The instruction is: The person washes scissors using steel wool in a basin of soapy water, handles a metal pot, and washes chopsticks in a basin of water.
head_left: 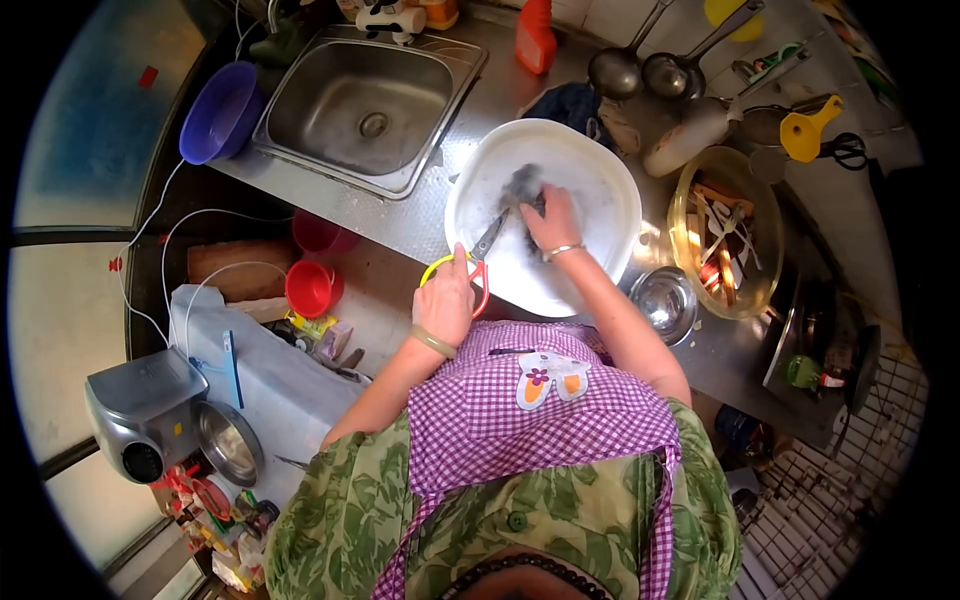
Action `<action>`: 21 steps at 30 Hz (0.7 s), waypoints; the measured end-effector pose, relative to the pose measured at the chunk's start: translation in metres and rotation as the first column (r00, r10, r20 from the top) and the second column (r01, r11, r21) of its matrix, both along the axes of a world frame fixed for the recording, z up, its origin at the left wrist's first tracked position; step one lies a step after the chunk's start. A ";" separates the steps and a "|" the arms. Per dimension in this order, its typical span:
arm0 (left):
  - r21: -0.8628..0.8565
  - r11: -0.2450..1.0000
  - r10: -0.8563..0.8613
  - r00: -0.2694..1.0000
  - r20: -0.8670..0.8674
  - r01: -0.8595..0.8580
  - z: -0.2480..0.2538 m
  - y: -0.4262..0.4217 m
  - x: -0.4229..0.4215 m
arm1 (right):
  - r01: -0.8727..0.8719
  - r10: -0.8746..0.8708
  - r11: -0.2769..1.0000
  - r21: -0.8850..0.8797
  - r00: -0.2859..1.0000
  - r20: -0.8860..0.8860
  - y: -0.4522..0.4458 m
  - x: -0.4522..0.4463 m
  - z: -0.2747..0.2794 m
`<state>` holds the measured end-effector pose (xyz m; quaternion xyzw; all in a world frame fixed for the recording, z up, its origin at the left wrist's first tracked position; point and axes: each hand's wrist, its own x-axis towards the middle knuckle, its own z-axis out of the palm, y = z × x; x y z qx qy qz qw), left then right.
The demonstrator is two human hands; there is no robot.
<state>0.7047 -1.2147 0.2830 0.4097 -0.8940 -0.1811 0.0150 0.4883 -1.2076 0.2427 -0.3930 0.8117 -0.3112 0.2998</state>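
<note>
My left hand (445, 303) is closed around the handles of a pair of scissors (489, 238), one loop yellow and one red. Its dark blades reach over the near left side of a large white basin (612, 207). Inside the basin, my right hand (556, 222) pinches a soft-looking dark grey piece (535, 240) whose kind I cannot make out. Just beyond those fingers is a blurred grey clump (522, 184). The scissor tips point at this clump, close to my right fingertips; whether they touch is unclear.
Left of the basin is a steel sink (345, 110), with a purple basin (222, 112) beyond it. To the right stand a yellowish bowl of utensils (765, 270) and a steel bowl (664, 304). Ladles (616, 72) and a red bottle (535, 40) are at the back.
</note>
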 end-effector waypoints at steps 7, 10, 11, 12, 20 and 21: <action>-0.047 0.998 0.046 0.999 -0.007 -0.046 0.001 0.000 0.000 | -0.389 0.339 0.921 0.007 0.793 -0.506 0.033 0.007 -0.034; -0.057 0.998 0.024 0.999 0.021 -0.023 0.003 -0.001 -0.001 | -0.390 0.357 0.921 0.010 0.831 -0.427 0.027 -0.011 -0.072; -0.062 0.998 0.011 0.999 0.044 -0.008 0.004 -0.001 -0.002 | -0.270 0.243 0.962 -0.053 0.924 -0.294 0.024 -0.013 -0.066; -0.065 0.998 -0.001 0.998 0.068 0.005 0.005 -0.001 -0.003 | -0.139 0.124 0.986 -0.096 0.981 -0.147 0.021 -0.013 -0.050; -0.087 0.993 -0.074 0.990 0.119 0.084 -0.003 -0.001 -0.007 | -0.276 0.148 0.919 -0.283 0.905 -0.399 0.005 0.040 -0.035; -0.077 0.993 -0.078 0.990 0.117 0.087 -0.003 -0.001 -0.006 | -0.270 0.169 0.943 -0.193 0.891 -0.420 -0.002 0.037 -0.021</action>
